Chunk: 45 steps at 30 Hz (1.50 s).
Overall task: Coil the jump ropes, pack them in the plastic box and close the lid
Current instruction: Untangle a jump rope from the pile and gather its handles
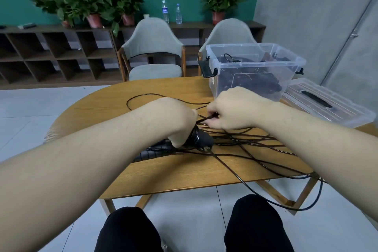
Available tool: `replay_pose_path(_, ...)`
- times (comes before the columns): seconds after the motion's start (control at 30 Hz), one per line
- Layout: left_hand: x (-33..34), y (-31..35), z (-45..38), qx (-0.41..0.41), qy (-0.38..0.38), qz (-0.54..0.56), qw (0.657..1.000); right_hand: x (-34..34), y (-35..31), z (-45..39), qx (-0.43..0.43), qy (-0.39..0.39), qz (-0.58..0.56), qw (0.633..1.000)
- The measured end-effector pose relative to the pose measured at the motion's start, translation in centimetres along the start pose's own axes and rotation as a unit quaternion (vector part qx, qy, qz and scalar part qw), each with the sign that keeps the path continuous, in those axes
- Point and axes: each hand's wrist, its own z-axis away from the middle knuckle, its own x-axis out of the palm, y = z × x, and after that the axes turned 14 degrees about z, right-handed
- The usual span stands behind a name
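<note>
A black jump rope (253, 150) lies tangled across the round wooden table (98, 112), and one loop hangs off the front edge. My left hand (176, 116) grips the rope's black handles (201, 138) above the table. My right hand (231, 109) pinches a strand of the cord just right of the left hand. The clear plastic box (253, 67) stands open at the back right with dark ropes inside. Its clear lid (327, 104) with a black handle lies flat to the right of the box.
Two grey chairs (153, 51) stand behind the table. A dark shelf (51, 53) with potted plants and two water bottles (171, 12) runs along the green wall. My knees (126, 229) are below the table's front edge.
</note>
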Motion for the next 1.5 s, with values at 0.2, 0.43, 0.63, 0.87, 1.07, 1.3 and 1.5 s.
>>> replay_pose_path(0.2, 1.8, -3.5, -2.0, -0.043, 0.058, 0.05, 0.996, -0.9, 1.2, 1.0, 0.099, 0.012, -0.121, 0.988)
replay_pose_path(0.43, 4.0, -6.8, -4.3, -0.068, 0.135, 0.458, 0.876, 0.8, -2.0, 2.5, 0.098, 0.009, -0.261, 0.96)
replay_pose_path(0.63, 4.8, -6.0, -4.6, -0.01, 0.065, 0.8, 0.596, 3.6, -4.7, 3.5, 0.073, 0.004, -0.365, 0.928)
replay_pose_path(0.87, 5.4, -4.3, -3.3, 0.159, -0.067, 0.847, 0.503, 5.2, -4.6, 4.3, 0.057, 0.002, -0.411, 0.91)
replay_pose_path(1.07, 5.1, -4.1, -1.6, 0.257, -0.185, 0.746, 0.586, 4.9, -3.5, 4.0, 0.018, -0.049, -0.391, 0.919)
replay_pose_path(1.3, 3.0, -2.3, 0.4, 0.23, -0.228, 0.451, 0.832, 4.7, -1.5, 2.2, -0.05, -0.093, -0.168, 0.98)
replay_pose_path(1.5, 3.2, -1.9, -0.3, 0.145, -0.109, 0.223, 0.958, 2.6, 0.0, 1.1, -0.001, -0.055, -0.036, 0.998)
